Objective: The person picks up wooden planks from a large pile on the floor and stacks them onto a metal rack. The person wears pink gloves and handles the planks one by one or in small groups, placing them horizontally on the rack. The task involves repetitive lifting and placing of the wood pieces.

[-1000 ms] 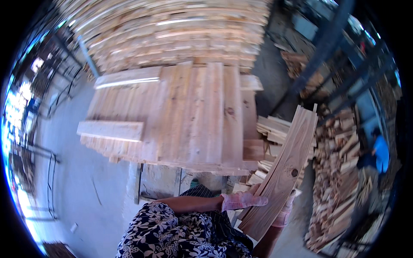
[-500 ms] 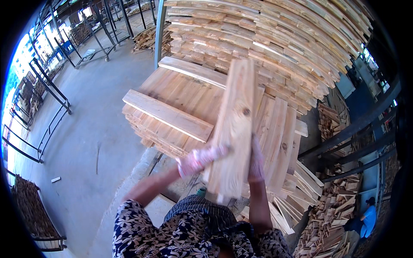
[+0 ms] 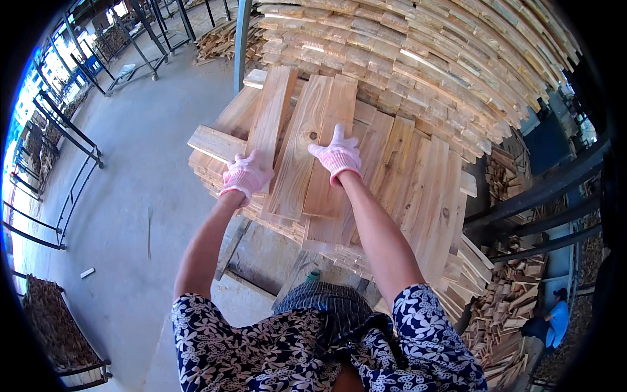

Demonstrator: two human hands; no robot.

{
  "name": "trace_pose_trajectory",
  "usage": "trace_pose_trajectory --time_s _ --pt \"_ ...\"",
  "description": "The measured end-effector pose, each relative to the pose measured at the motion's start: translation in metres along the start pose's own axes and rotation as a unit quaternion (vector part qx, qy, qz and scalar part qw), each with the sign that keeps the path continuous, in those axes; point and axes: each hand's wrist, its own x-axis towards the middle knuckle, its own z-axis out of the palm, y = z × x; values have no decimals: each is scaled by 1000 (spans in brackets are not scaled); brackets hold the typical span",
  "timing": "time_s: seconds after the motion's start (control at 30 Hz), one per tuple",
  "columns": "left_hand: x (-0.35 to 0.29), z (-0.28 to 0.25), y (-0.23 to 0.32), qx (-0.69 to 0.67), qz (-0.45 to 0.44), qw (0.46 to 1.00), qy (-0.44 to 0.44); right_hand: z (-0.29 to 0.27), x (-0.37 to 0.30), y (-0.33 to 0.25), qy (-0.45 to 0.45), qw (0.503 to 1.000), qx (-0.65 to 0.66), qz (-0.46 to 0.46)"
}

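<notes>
Both my hands wear pale pink knitted gloves and rest on short wooden boards laid across a stack. My left hand (image 3: 246,175) is closed on the near end of a slanted board (image 3: 273,114), its fingers at the left edge. Beside that board lies a knotted board (image 3: 302,147), and right of it another plain board (image 3: 336,108). Lying on these two, my right hand (image 3: 338,157) is open, with thumb and fingers spread. A crosswise board (image 3: 215,142) sticks out beneath the slanted one at the left.
Behind the stack rises a tall wall of piled boards (image 3: 405,65) next to a metal post (image 3: 242,46). Loose offcuts (image 3: 499,307) are heaped at the right, near a person in blue (image 3: 557,320). Concrete floor (image 3: 130,176) and metal racks (image 3: 72,130) extend leftward.
The knotted board, held up between both hands before, now lies on the stack. Two more boards show beside it. My hands have moved forward and farther apart, the left now on the slanted board.
</notes>
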Motion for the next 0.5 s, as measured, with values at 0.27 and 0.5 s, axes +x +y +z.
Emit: trace_pose_trajectory --time_s 0.27,0.5 --pt "-27 40 67 -44 166 980 98 -17 16 7 -72 997 20 -6" --pt "-36 48 76 11 133 981 141 -51 -28 123 -22 998 58 -29"
